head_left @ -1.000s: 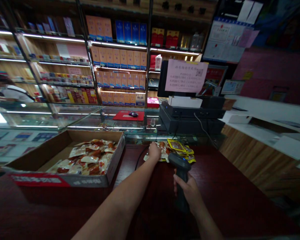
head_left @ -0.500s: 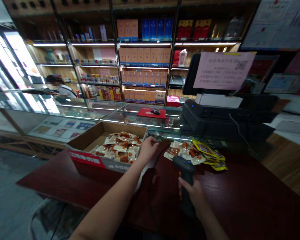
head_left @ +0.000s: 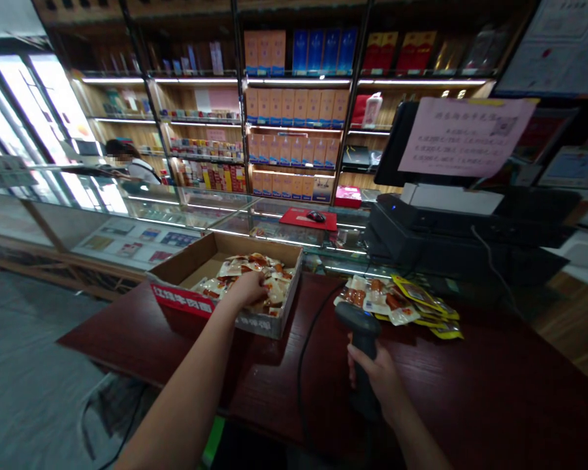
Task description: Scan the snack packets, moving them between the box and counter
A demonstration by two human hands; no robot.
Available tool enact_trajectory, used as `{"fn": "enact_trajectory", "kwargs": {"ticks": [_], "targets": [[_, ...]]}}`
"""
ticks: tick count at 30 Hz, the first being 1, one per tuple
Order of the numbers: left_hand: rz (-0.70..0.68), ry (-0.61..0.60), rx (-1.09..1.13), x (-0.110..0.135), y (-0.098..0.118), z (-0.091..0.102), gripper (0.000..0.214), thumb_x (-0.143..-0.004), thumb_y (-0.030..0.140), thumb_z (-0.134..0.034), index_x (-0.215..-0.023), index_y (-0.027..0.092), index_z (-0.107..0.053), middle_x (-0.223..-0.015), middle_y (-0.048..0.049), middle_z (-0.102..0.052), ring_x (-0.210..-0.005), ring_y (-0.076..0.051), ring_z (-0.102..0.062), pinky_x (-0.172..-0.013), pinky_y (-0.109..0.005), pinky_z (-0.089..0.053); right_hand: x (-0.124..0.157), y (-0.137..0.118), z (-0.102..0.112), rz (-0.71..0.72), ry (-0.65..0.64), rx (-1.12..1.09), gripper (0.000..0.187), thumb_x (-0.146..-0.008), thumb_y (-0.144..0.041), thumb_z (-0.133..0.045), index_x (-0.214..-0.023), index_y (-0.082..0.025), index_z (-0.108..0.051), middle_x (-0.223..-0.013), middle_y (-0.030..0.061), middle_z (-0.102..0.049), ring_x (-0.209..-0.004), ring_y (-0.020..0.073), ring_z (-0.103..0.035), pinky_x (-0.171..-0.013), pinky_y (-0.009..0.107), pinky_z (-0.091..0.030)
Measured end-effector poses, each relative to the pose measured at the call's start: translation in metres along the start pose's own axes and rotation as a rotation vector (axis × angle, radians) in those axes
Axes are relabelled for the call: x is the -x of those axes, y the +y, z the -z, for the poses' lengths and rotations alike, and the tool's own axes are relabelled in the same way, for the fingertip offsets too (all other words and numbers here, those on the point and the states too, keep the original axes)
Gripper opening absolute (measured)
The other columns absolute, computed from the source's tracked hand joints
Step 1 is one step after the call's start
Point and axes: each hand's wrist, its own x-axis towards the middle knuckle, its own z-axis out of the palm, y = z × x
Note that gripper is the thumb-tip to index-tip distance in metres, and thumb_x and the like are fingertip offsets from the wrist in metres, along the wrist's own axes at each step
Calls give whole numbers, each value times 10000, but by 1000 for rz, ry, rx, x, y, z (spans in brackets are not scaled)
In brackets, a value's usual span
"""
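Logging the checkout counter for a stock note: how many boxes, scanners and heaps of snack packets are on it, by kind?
Cardboard box: 1
Barcode scanner: 1
Heaps of snack packets: 2
Total: 4

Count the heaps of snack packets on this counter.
2. The boxed heap sits in the cardboard box, under the left hand. The loose heap lies on the counter, beyond the scanner in the right hand. More could be hidden behind the register.
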Motion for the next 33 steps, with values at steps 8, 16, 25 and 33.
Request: {"fn": "enact_trajectory", "kwargs": {"ticks": [8, 16, 25, 33], "targets": [[88, 886, 1029, -17, 14, 5, 137, -769, 310, -500, -734, 181, -472, -658, 15, -532, -605, -123, -505, -586, -228, -391, 6, -2, 3, -12, 34, 11, 434, -648, -406, -674, -951, -154, -493, -497, -65, -546, -376, 114, -497, -352, 231, -414], [14, 356, 1822, -2, 101, -49, 113, -684, 194, -566, -757, 171, -483, -573, 43, -538, -430, -69, -456, -469, -183, -351, 8, 0, 6, -18, 65, -29, 422, -650, -393, -679, -951, -160, -496, -510, -67, -549, -388, 111, -500, -358, 226, -417], [273, 175, 2116, -23, 117, -134, 88, -704, 69, -532, -732, 148, -503, -651, -15, -619, -583, -118, -592, -670, -260, -459, 17, 2, 9, -38, 27, 98, 382, -668, -409, -638, -927, -163, -503, -506, -66, -539, -371, 114, -500, -348, 228, -417], [361, 151, 2183, -31, 108, -147, 96, -752, 52, -500, -765, 140, -536, -672, -33, -629, -595, -127, -599, -693, -273, -468, 16, 13, 7, -72, -22, 242, 306, -680, -415, -593, -841, -171, -502, -518, -60, -530, -378, 118, -506, -343, 233, -419]]}}
